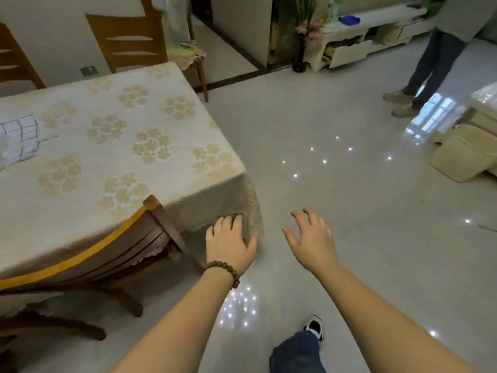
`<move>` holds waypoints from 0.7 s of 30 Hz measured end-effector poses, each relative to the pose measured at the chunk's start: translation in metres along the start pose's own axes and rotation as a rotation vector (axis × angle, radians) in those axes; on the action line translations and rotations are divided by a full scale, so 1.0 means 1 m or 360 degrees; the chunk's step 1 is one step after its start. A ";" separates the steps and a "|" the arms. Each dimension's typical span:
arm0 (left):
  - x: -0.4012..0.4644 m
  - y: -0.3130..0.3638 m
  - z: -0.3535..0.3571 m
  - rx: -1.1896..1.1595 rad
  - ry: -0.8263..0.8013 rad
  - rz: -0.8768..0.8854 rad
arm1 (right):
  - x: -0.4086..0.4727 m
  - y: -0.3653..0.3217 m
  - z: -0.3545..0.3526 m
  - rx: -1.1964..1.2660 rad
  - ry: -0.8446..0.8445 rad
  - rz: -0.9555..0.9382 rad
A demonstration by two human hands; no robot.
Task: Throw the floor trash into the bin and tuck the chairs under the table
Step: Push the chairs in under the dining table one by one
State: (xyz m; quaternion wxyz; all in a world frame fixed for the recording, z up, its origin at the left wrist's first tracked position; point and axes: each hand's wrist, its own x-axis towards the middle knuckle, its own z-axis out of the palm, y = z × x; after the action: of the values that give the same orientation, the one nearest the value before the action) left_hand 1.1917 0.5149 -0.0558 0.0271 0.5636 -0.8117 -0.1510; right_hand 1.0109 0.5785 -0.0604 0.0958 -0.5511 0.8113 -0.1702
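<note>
Forearms reach forward over a raised knee in blue jeans (295, 351) and a sneaker (314, 326). Left hand (230, 244), beaded bracelet (224, 269) on the wrist, fingers loosely spread, empty, hovering at the surface's near corner; contact with the hanging lace cloth (254, 211) cannot be told. Right hand (312, 238) open wide, empty, over bare floor (336, 117). Nearest chair (113, 246) sits pushed against the surface (121, 135), backrest top rail touching or just beside the cloth edge, its long axis running from lower left to upper right along the near side, seat facing inward under it. Two more chairs (129, 41) stand at the far side by the wall. No floor trash or bin in view. Risks, as judgement: fingers snagging the lace and dragging the cloth plus the papers (20, 138) off; the glossy floor letting a shoved chair slide and bang a leg; a standing person (435, 57) far right could be in the walking path.
</note>
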 end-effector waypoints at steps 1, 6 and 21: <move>0.017 0.017 0.005 0.0001 -0.0004 -0.0016 | 0.016 0.019 -0.005 0.0018 -0.0003 -0.0004; 0.092 0.099 0.024 0.0021 0.0072 -0.0121 | 0.089 0.103 -0.032 0.0025 -0.0047 -0.0047; 0.283 0.155 0.035 -0.0010 0.0114 -0.0538 | 0.323 0.166 -0.022 0.0075 -0.0300 -0.0386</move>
State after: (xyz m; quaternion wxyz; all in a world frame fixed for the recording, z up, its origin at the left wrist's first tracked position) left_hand 0.9407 0.3107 -0.0820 0.0320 0.6971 -0.7034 -0.1356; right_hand 0.7392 0.3386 -0.0936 0.1632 -0.6562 0.7220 -0.1469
